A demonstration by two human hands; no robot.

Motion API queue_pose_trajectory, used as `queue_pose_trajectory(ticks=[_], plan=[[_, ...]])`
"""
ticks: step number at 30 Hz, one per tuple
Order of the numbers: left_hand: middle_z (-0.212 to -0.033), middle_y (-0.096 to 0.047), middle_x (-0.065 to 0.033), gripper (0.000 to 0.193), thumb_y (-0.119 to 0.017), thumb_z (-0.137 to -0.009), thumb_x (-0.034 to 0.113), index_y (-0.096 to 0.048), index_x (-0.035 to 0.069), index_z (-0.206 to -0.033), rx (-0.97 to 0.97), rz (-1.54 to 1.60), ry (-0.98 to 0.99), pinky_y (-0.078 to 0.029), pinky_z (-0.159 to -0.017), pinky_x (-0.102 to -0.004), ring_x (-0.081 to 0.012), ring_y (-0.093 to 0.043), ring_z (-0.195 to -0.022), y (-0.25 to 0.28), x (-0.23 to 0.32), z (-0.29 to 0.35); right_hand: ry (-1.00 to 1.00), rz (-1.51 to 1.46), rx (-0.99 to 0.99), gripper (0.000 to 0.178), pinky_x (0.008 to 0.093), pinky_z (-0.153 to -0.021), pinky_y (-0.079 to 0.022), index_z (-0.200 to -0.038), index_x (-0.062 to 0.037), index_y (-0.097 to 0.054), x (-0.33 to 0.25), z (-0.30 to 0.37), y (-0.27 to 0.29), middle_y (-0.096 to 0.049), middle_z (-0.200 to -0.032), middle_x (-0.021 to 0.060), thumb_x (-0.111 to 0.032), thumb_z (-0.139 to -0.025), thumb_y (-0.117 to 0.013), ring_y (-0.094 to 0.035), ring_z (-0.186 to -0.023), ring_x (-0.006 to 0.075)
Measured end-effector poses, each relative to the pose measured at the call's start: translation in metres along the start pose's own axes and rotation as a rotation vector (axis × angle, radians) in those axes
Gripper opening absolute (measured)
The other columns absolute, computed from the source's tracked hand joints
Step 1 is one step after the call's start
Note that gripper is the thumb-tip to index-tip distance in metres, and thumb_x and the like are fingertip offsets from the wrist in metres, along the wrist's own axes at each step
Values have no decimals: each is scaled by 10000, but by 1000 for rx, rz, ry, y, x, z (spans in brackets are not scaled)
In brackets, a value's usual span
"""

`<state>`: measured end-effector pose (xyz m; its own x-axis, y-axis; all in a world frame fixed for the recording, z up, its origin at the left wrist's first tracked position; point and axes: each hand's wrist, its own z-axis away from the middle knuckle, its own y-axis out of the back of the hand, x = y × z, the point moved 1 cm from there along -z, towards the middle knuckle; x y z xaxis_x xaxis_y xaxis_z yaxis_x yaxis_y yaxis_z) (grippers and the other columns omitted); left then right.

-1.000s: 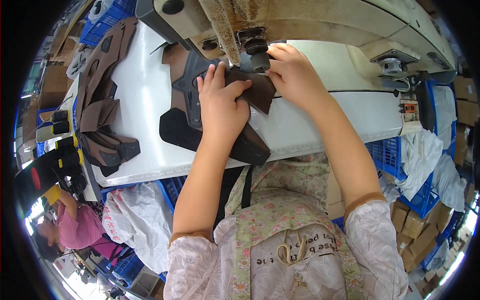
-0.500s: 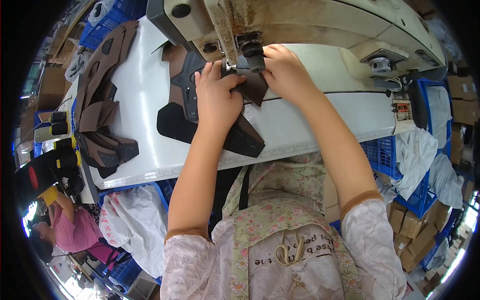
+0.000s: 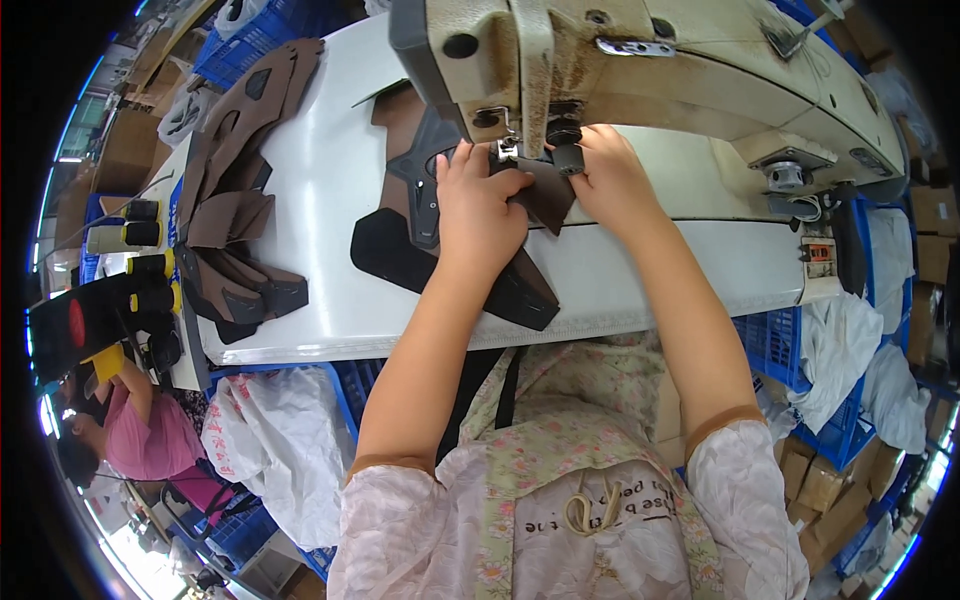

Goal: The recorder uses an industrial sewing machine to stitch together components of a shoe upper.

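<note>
A brown and black shoe upper [image 3: 455,255] lies on the white sewing machine bed, its middle under the presser foot [image 3: 508,150]. My left hand [image 3: 480,215] rests on it just left of the foot, fingers stretched out and thumb pointing right toward a brown flap [image 3: 548,195]. Right of the foot, my right hand [image 3: 612,178] has its fingers closed at the far edge of that flap. The dark cylinder of the machine head and the hand itself partly hide those fingertips. The needle's tip is too small to make out.
The sewing machine arm [image 3: 700,90] spans above my hands. A stack of brown uppers [image 3: 235,200] lies at left, with thread spools [image 3: 140,232] beyond it. White sacks [image 3: 280,440] and blue crates [image 3: 775,345] stand below the table. Another person [image 3: 150,430] sits at far left.
The whole view has shifted, so the machine, uppers and hands appear farther right and lower. Both hands stay beside the presser foot, with no clear change in their hold.
</note>
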<state>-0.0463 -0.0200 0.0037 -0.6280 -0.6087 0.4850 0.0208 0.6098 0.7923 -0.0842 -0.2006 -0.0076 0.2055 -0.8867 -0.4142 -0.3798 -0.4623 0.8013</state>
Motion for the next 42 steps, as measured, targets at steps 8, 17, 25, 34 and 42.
queue_pose_trajectory(ticks=[8,17,25,34,42], plan=[[-813,-479,-105,351,-580,-637,-15,-769,121,-900,40,-3,-11,-329,-1052,-540,-327,-511,-966,1,-1,0,-24,-8,-29,214,436,-969,-456,-1028,-70,-683,-3,-2,2,-636,-1193,80,-68,-821,-629,-556,-1156,306],[-1261,-563,-215,370,-604,-659,16,-770,161,-956,-81,14,59,-239,-1128,-598,-443,-420,-1310,-1,-3,0,-34,-18,-48,193,435,-961,-457,-1004,-61,-677,-2,-1,2,-633,-1194,83,-67,-817,-630,-553,-1154,315],[-1258,-565,-217,372,-604,-653,20,-773,158,-953,-84,20,32,-251,-1119,-606,-445,-416,-1311,1,-5,-1,-166,-15,-67,222,441,-970,-448,-1058,-92,-693,-1,-2,3,-629,-1200,106,-68,-851,-616,-546,-1169,323],[-1175,-593,-214,392,-650,-606,10,-779,156,-947,-109,103,-85,-270,-1092,-636,-453,-430,-1289,11,-21,-6,-281,-15,-141,301,431,-1013,-436,-1221,-99,-643,78,-28,6,-578,-1310,157,-183,-934,-607,-506,-1247,349],[-1201,-583,-206,427,-608,-559,-33,-780,131,-914,-127,252,-183,-243,-1109,-628,-413,-449,-1234,13,-34,-6,-42,269,-83,358,439,-1013,-440,-1261,-70,-605,139,-44,1,-557,-1343,168,-215,-933,-610,-510,-1252,353]])
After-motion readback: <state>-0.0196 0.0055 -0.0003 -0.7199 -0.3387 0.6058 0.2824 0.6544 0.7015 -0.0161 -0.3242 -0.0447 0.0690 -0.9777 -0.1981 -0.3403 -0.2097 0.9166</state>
